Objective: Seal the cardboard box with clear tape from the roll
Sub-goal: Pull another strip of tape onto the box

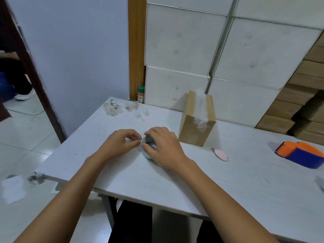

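Note:
A small brown cardboard box (197,123) stands upright on the white table (228,181), with a crinkled strip of clear tape running over its top and down its front. Just left of the box, my right hand (163,148) covers and grips a roll of clear tape (149,142) with a greenish core, pressed on the table. My left hand (121,142) is beside the roll, thumb and fingertips pinched together at its edge, seemingly on the tape's loose end, which is too clear to make out.
Crumpled scraps of used clear tape (121,107) lie at the table's far left corner. A pink cutter (221,154) lies right of the box; an orange and blue tape dispenser (301,154) sits further right. White cartons (210,50) and brown boxes (301,106) are stacked behind.

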Action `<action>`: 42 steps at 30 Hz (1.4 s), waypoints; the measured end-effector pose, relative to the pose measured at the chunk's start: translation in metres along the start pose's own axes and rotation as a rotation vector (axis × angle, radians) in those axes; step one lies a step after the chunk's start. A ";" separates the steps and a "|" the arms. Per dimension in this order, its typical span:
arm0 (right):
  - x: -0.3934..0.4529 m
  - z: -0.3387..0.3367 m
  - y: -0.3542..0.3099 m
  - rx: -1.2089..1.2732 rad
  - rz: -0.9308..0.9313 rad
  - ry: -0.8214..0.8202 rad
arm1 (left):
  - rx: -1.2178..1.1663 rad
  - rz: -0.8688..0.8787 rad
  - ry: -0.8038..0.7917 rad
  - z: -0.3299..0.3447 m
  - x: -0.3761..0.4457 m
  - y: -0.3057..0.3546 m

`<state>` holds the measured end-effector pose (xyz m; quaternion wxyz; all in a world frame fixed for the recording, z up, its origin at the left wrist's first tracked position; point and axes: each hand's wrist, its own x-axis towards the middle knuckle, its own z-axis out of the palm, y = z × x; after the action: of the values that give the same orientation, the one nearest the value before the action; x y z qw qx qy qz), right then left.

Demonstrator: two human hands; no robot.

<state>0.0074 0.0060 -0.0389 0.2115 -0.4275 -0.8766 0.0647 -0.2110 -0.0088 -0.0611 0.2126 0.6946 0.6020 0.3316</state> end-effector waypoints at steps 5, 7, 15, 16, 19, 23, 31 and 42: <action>0.004 0.001 -0.006 0.073 0.058 -0.066 | -0.007 -0.005 0.024 -0.002 -0.002 0.002; 0.002 0.003 -0.005 0.117 0.088 -0.102 | -0.010 -0.003 0.028 -0.002 -0.003 0.004; -0.011 -0.014 0.010 0.354 0.168 0.009 | 0.006 0.057 0.053 -0.006 0.009 0.041; -0.014 -0.018 0.012 0.377 0.174 0.017 | 0.010 0.070 0.053 -0.007 0.012 0.048; -0.023 -0.030 0.022 0.457 0.204 0.036 | 0.020 0.117 0.051 -0.006 0.021 0.070; -0.040 -0.042 0.041 0.542 0.258 0.051 | -0.020 0.166 0.019 0.008 0.030 0.099; -0.079 -0.060 0.079 0.719 0.368 0.127 | -0.101 0.254 -0.048 0.053 0.039 0.144; -0.103 -0.074 0.096 0.821 0.433 0.166 | -0.238 0.250 -0.081 0.081 0.044 0.172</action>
<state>0.1643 -0.0187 -0.0325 0.4140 -0.4850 -0.6495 0.4141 -0.0306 0.0105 0.0118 0.2745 0.7468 0.4581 0.3963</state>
